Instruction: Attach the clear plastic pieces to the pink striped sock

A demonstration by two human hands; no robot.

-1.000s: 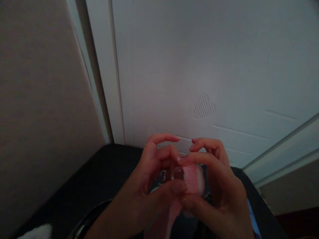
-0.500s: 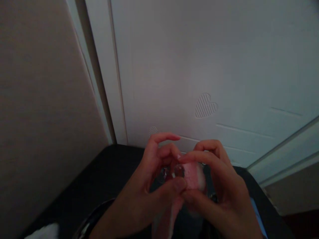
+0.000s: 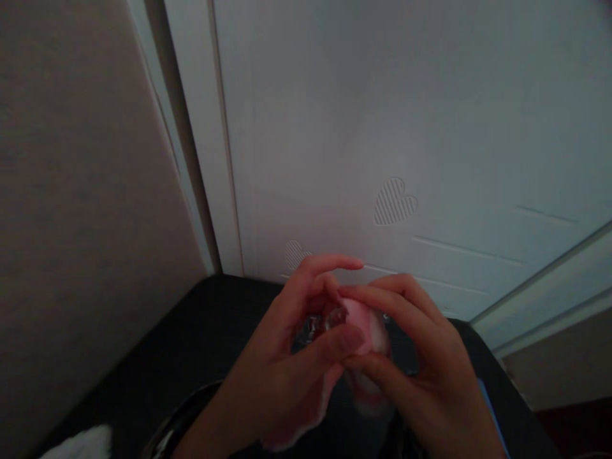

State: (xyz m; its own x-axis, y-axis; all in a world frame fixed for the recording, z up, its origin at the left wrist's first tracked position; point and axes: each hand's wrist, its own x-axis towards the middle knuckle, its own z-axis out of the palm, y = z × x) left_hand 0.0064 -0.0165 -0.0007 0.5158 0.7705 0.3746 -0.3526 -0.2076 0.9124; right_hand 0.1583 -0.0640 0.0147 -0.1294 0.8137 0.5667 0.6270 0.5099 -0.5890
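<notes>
A pink strip with pale edges, which looks like soft cloth, is pinched between my two hands. My left hand presses it with the thumb, while its index finger is stretched out above. My right hand grips the far side between thumb and fingertips. Behind my left thumb shows a clear, shiny piece, partly covered by the fingers; its kind is not plain. One end of the strip hangs below my left hand, and a pale rounded part hangs under the right fingers.
The hands are above a dark table. Behind it rises a white panel with embossed hearts, and a beige wall stands at left. A white thing, a dark shiny rim and a blue edge show near the bottom.
The strip has turned in my fingers, and its hanging end has swung left. My left index finger reaches farther right. Both hands keep their hold.
</notes>
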